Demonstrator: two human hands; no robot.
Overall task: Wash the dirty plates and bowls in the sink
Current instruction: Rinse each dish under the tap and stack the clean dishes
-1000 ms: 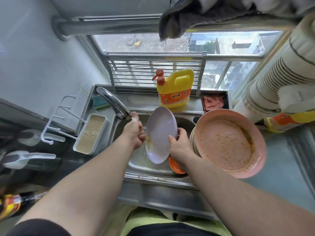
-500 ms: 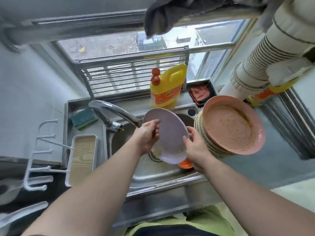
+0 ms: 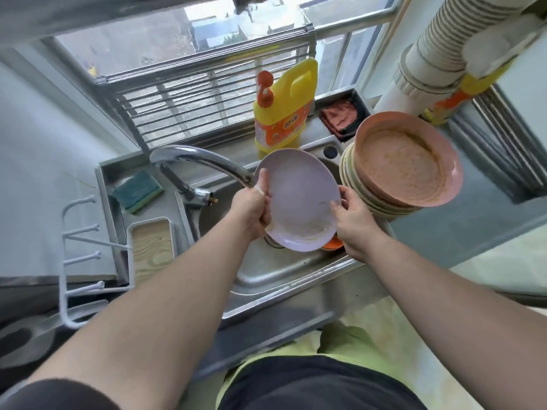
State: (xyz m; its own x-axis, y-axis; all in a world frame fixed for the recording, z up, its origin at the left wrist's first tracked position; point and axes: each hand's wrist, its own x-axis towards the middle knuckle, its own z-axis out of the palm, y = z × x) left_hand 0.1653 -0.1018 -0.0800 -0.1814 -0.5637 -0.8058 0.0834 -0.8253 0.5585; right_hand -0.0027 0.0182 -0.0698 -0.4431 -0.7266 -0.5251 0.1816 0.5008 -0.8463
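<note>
A pale lilac plate (image 3: 299, 196) tilts over the steel sink (image 3: 266, 273), its face smeared with food near the lower rim. My left hand (image 3: 254, 205) grips its left edge, thumb on the face, right under the tap spout (image 3: 207, 161). My right hand (image 3: 352, 220) holds the right edge. An orange dish (image 3: 333, 247) lies in the sink, mostly hidden below the plate. A dirty pink bowl (image 3: 405, 161) tops a stack of cream plates (image 3: 355, 184) to the right of the sink.
A yellow detergent bottle (image 3: 284, 110) stands behind the sink, a red cloth (image 3: 340, 116) in a black tray beside it. A green sponge (image 3: 137, 190) and a white wood-lined tray (image 3: 151, 247) lie left of the sink. White ribbed ducting (image 3: 438, 45) hangs at upper right.
My left hand left the tap and took the plate's left edge. The plate swung from nearly upright to facing up under the spout. My view shifted right.
</note>
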